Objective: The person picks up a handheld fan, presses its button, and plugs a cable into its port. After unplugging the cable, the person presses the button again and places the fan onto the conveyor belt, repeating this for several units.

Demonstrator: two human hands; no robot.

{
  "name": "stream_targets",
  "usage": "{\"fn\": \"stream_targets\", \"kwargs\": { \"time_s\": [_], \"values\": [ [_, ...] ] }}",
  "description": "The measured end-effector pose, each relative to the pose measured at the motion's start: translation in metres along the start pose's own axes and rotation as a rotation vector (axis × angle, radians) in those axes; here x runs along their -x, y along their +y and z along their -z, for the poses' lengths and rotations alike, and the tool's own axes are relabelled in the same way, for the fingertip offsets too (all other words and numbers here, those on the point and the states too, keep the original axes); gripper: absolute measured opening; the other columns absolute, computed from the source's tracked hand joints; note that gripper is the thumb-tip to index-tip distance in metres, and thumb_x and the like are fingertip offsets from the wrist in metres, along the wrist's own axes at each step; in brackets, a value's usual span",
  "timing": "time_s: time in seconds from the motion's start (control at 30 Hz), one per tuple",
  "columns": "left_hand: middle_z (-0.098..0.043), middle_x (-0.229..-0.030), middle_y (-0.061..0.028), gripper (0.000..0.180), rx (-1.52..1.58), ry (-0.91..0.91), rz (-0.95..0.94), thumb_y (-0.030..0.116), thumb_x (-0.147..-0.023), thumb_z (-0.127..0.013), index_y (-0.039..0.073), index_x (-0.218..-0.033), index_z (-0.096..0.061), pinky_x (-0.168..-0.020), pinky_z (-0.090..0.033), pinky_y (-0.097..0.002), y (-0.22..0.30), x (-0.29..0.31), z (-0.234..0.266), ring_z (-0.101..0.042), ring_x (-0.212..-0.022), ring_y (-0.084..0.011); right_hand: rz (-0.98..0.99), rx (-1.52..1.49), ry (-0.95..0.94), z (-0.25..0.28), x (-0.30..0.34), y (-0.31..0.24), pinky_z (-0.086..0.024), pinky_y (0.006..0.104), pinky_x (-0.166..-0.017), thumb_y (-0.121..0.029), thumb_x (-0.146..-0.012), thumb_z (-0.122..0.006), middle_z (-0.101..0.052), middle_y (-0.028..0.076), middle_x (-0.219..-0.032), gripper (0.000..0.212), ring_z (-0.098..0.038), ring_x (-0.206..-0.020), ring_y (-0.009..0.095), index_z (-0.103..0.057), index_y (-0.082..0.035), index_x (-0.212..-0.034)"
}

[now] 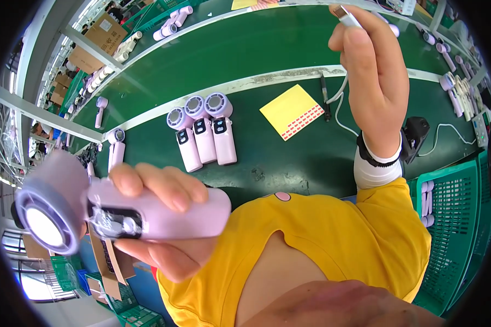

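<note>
My left hand is wrapped round the pink handle of a handheld fan. The fan is held up close at the lower left, its round lilac head pointing left and a dark display panel on the handle. At the upper right my raised right hand pinches a white cable plug with a metal tip between thumb and fingers. Its white cable hangs down behind the wrist toward the bench. Three similar fans lie side by side on the green bench, their small displays lit.
A yellow sheet with red-and-white stickers lies beside a dark pen. Another fan rests at the bench's left. A green conveyor belt runs beyond a pale rail. Green crates stand at right, and an open carton lower left.
</note>
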State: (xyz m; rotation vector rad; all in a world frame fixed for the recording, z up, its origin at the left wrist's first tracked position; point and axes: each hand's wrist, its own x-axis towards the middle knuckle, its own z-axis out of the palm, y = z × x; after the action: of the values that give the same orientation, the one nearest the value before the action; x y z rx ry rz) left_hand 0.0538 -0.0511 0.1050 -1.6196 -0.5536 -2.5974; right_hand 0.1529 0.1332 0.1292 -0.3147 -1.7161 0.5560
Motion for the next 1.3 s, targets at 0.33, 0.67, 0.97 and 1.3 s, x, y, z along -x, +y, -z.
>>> {"fn": "stream_targets", "kwargs": {
  "time_s": [0.33, 0.67, 0.97, 1.3],
  "values": [
    [-0.048, -0.102, -0.0068, 0.049, -0.004, -0.043, -0.235, 0.024, -0.08, -0.06, 0.003, -0.115, -0.033, -0.062, -0.048, -0.0316, -0.01, 0.004, -0.001, -0.055, -0.078, -0.023, 0.145, -0.198, -0.155, -0.006, 0.01, 0.005, -0.031, 0.0184, -0.055, -0.017, -0.091, -0.042, -0.051, 0.004, -0.077, 0.025, -0.04, -0.062, 0.006, -0.05, 0.004, -0.1],
    [-0.053, -0.086, -0.0223, 0.042, 0.239, 0.02, 0.813, 0.014, -0.084, -0.032, -0.003, -0.122, -0.026, -0.054, -0.049, -0.0323, -0.039, -0.033, 0.008, -0.058, -0.062, -0.0245, 0.097, -0.378, -0.368, -0.011, 0.015, -0.006, -0.037, 0.024, -0.048, -0.017, -0.088, -0.048, -0.052, 0.005, -0.065, 0.018, -0.046, -0.052, 0.016, -0.053, -0.001, -0.081],
    [-0.054, -0.088, -0.0205, 0.055, 0.222, -0.339, 0.96, 0.001, -0.075, -0.03, -0.006, -0.128, -0.019, -0.056, -0.049, -0.0299, -0.053, -0.032, 0.017, -0.057, -0.058, -0.0234, -0.032, -0.473, -0.71, 0.001, 0.007, -0.006, -0.038, 0.0276, -0.048, -0.021, -0.087, -0.048, -0.054, 0.005, -0.062, 0.023, -0.051, -0.053, 0.019, -0.055, -0.004, -0.073],
    [-0.048, -0.105, -0.0231, 0.055, 0.386, -0.527, 0.777, 0.0, -0.073, -0.041, -0.004, -0.126, -0.024, -0.061, -0.051, -0.0361, -0.084, -0.029, 0.028, -0.058, -0.076, -0.0308, 0.032, -0.189, -0.574, -0.001, 0.005, -0.006, -0.037, 0.0287, -0.047, -0.018, -0.085, -0.05, -0.052, 0.007, -0.062, 0.02, -0.049, -0.052, 0.022, -0.054, -0.004, -0.071]
  ]
}}
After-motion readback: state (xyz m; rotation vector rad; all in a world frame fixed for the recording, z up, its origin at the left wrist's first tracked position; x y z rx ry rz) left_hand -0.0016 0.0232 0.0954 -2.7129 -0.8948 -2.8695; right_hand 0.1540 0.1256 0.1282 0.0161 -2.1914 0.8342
